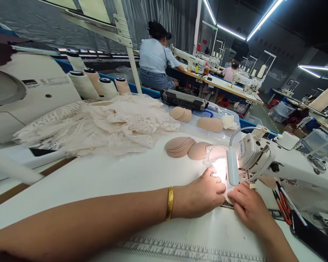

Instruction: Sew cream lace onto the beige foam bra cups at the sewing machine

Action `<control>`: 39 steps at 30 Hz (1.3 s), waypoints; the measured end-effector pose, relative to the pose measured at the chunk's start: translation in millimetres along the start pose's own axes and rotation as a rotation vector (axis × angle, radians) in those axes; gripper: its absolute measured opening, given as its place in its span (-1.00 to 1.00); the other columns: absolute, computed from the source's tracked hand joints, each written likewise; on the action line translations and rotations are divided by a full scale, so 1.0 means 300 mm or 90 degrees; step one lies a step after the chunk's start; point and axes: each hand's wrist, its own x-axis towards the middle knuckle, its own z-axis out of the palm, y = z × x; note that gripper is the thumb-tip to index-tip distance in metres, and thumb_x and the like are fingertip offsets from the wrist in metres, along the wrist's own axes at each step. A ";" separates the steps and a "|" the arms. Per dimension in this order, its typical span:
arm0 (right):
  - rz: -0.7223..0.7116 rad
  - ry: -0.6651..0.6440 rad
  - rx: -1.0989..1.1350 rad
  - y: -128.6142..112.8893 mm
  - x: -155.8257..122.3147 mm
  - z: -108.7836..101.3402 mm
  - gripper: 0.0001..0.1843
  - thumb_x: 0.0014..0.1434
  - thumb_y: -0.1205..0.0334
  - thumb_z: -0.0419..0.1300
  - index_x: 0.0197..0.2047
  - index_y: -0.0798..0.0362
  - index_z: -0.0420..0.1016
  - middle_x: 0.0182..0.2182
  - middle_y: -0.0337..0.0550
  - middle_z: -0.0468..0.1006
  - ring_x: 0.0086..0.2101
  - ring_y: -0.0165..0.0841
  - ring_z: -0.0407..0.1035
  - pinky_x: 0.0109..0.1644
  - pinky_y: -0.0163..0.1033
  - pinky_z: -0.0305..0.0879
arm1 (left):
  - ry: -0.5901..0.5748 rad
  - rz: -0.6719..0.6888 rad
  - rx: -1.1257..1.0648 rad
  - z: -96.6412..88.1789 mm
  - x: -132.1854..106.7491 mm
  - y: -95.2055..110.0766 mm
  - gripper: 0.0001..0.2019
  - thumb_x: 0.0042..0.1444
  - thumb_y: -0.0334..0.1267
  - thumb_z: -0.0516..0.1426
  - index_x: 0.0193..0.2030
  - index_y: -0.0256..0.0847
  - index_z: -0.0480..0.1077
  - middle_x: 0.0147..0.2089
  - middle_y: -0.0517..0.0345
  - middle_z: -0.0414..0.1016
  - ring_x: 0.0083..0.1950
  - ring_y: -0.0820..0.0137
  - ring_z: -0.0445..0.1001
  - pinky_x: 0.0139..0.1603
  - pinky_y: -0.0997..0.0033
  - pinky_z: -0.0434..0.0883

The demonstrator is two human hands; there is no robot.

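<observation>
Lamp glare washes out the cloth (220,170) beside the left hand (203,193), whose curled fingers hide part of it. Whether the fingertips of the right hand (250,205) pinch or only touch it is unclear. The slim lamp (232,169) blocks part of the sewing machine (287,158), which runs off the right edge. The ruler (180,250) is cropped below, its numbers too blurred to read. Another machine (43,78) leaves the view at left. Far back, a workbench (221,86) partly hides a person in pink (227,73).
</observation>
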 end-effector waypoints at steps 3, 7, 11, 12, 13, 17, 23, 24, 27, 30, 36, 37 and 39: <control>0.000 -0.004 0.005 -0.006 0.005 0.000 -0.71 0.34 0.45 -0.02 -0.18 -0.04 0.49 -0.32 -0.19 0.46 -0.28 -0.29 0.36 -0.23 -0.26 0.25 | -0.017 0.024 -0.024 0.001 -0.008 0.018 -0.81 0.08 -0.55 0.13 -0.43 -0.19 0.30 -0.38 0.21 0.38 -0.36 0.36 0.26 -0.05 0.08 0.20; 0.003 0.032 -0.010 0.003 0.010 0.022 -0.69 0.34 0.44 0.00 -0.07 -0.05 0.51 -0.30 -0.17 0.48 -0.26 -0.28 0.37 -0.22 -0.25 0.27 | -0.038 0.005 -0.043 -0.004 0.009 -0.007 -0.82 0.04 -0.54 0.17 -0.45 -0.21 0.30 -0.36 0.20 0.43 -0.33 0.34 0.32 -0.04 0.05 0.20; 0.016 0.070 -0.040 0.015 0.014 0.048 -0.66 0.34 0.42 0.01 0.00 -0.05 0.53 -0.31 -0.16 0.48 -0.26 -0.26 0.40 -0.22 -0.24 0.31 | -0.060 0.001 -0.043 -0.013 0.029 -0.046 -0.79 0.01 -0.58 0.13 -0.51 -0.24 0.27 -0.40 0.19 0.45 -0.34 0.34 0.33 -0.02 0.02 0.22; 0.021 0.077 -0.044 0.017 0.016 0.053 -0.66 0.34 0.42 0.01 0.00 -0.05 0.54 -0.29 -0.14 0.50 -0.25 -0.25 0.41 -0.20 -0.23 0.33 | -0.062 0.004 -0.044 -0.013 0.032 -0.056 -0.79 0.03 -0.58 0.12 -0.51 -0.23 0.28 -0.40 0.18 0.46 -0.33 0.34 0.34 -0.01 0.02 0.22; 0.026 0.081 -0.047 0.018 0.018 0.058 -0.66 0.34 0.41 0.00 -0.02 -0.05 0.54 -0.26 -0.12 0.52 -0.23 -0.24 0.42 -0.18 -0.22 0.34 | -0.061 0.008 -0.048 -0.012 0.035 -0.068 -0.79 0.07 -0.57 0.12 -0.50 -0.23 0.31 -0.38 0.17 0.47 -0.32 0.33 0.36 0.01 0.02 0.23; 0.054 0.082 -0.059 0.017 0.027 0.069 -0.68 0.35 0.39 -0.01 -0.06 -0.06 0.54 -0.15 -0.07 0.57 -0.15 -0.21 0.45 -0.14 -0.19 0.39 | -0.042 0.018 -0.088 0.004 0.040 -0.113 -0.82 0.17 -0.51 0.12 -0.35 -0.17 0.46 -0.29 0.13 0.53 -0.20 0.30 0.43 0.10 0.07 0.26; 0.067 0.079 -0.073 0.015 0.029 0.076 -0.67 0.37 0.39 -0.04 -0.01 -0.04 0.52 -0.14 -0.04 0.58 -0.11 -0.18 0.47 -0.18 -0.18 0.39 | -0.005 -0.043 -0.081 0.021 0.050 -0.168 -0.80 0.26 -0.46 0.10 -0.20 -0.15 0.52 -0.08 0.07 0.56 -0.05 0.22 0.46 0.15 0.05 0.26; 0.064 0.080 -0.073 0.015 0.028 0.077 -0.68 0.38 0.38 -0.04 -0.03 -0.03 0.51 -0.14 -0.03 0.58 -0.11 -0.18 0.47 -0.18 -0.18 0.39 | 0.017 -0.101 -0.054 0.020 0.053 -0.180 -0.80 0.26 -0.47 0.08 -0.14 -0.18 0.52 -0.01 0.00 0.55 -0.01 0.18 0.45 0.13 0.05 0.28; 0.056 0.086 -0.078 0.017 0.027 0.079 -0.69 0.38 0.38 -0.04 -0.03 -0.03 0.50 -0.15 -0.03 0.58 -0.09 -0.16 0.46 -0.13 -0.15 0.39 | 0.070 -0.289 -0.008 0.010 0.054 -0.219 -0.61 0.22 -0.58 -0.01 0.13 -0.29 0.40 0.06 -0.10 0.53 0.00 0.17 0.46 0.03 0.15 0.33; 0.052 0.089 -0.078 0.019 0.026 0.079 -0.69 0.39 0.37 -0.04 -0.01 -0.02 0.49 -0.15 -0.03 0.58 -0.09 -0.16 0.46 -0.11 -0.14 0.39 | -0.012 -0.303 -0.014 0.000 0.040 -0.241 -0.46 0.07 -0.67 0.00 0.20 -0.33 0.34 -0.20 0.05 0.57 -0.20 0.25 0.47 -0.04 0.20 0.29; 0.058 0.075 -0.061 0.025 0.023 0.077 -0.72 0.41 0.35 -0.03 -0.04 -0.03 0.49 -0.18 -0.06 0.57 -0.16 -0.18 0.46 -0.18 -0.17 0.38 | -0.071 -0.214 0.071 -0.031 0.012 -0.185 -0.82 0.15 -0.34 0.24 -0.45 -0.20 0.36 -0.49 0.13 0.44 -0.24 0.18 0.40 -0.05 0.12 0.21; 0.058 0.073 -0.061 0.026 0.022 0.077 -0.72 0.41 0.35 -0.03 -0.03 -0.03 0.49 -0.18 -0.06 0.57 -0.17 -0.19 0.46 -0.18 -0.17 0.37 | -0.079 -0.189 0.060 -0.038 0.011 -0.167 -0.73 0.16 -0.23 0.28 -0.50 -0.19 0.33 -0.52 0.14 0.41 -0.28 0.20 0.38 -0.06 0.11 0.21; 0.056 0.073 -0.064 0.028 0.021 0.077 -0.72 0.41 0.36 -0.04 -0.03 -0.04 0.48 -0.18 -0.07 0.57 -0.18 -0.19 0.46 -0.20 -0.18 0.35 | -0.102 -0.133 0.025 -0.048 0.011 -0.131 -0.64 0.15 -0.14 0.32 -0.56 -0.19 0.31 -0.52 0.14 0.40 -0.33 0.24 0.34 -0.12 0.14 0.24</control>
